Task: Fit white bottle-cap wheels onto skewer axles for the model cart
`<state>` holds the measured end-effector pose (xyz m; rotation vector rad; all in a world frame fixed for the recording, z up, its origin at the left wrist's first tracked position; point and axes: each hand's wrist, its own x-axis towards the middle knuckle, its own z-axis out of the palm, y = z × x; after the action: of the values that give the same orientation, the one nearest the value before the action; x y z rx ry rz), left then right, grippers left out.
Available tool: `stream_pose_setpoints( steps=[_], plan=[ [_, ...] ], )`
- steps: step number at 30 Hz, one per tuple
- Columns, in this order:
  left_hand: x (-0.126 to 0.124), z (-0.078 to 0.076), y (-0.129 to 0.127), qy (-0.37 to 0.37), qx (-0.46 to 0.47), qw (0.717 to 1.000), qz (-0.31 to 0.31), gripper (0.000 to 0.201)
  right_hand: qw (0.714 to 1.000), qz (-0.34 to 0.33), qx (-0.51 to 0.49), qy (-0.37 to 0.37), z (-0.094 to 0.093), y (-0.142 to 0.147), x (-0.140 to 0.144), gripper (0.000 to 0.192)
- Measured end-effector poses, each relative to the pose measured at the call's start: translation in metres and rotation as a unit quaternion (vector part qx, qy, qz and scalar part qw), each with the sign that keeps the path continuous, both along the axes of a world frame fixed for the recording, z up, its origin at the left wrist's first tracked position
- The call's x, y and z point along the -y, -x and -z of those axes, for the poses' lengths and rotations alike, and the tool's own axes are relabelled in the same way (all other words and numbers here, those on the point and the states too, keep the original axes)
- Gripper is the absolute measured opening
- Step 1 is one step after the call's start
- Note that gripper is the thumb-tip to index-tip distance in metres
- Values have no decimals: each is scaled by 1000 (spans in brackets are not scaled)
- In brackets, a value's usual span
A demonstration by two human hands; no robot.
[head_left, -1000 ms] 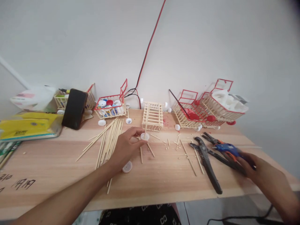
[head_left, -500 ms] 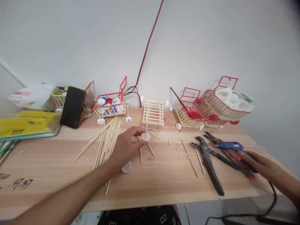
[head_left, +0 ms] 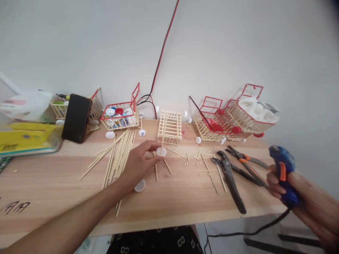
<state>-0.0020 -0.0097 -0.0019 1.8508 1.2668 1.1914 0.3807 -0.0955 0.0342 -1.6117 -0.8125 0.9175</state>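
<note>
The left hand (head_left: 139, 163) rests mid-table, thumb and fingers pinched on a white bottle cap (head_left: 161, 151); its palm side is hidden. A thin wooden stick (head_left: 163, 135) stands upright from the cap, long axis vertical, just before the stick cage (head_left: 170, 127). Bare table (head_left: 185, 201) lies near of it. Pliers (head_left: 230, 178) lie right. The right hand (head_left: 296, 192), past the table's right edge, grips a blue glue gun (head_left: 283, 171), nozzle up; its cord is cut off.
</note>
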Motion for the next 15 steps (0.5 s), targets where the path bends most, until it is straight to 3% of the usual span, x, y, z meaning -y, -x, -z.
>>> stream_pose_setpoints(
  steps=[3,6,11,15],
  plan=[
    [1,-1,0,-5,2,1000,-3,23,997,16,-55,-43,-12,42,-3,27],
    [1,-1,0,-8,6,1000,-4,23,992,-22,-84,-95,-16,69,-9,19],
    [0,0,1,-13,6,1000,3,23,988,-62,-40,-134,-15,93,-20,22],
    [1,0,2,-14,5,1000,8,23,980,-155,31,-119,-15,106,-22,23]
  ],
)
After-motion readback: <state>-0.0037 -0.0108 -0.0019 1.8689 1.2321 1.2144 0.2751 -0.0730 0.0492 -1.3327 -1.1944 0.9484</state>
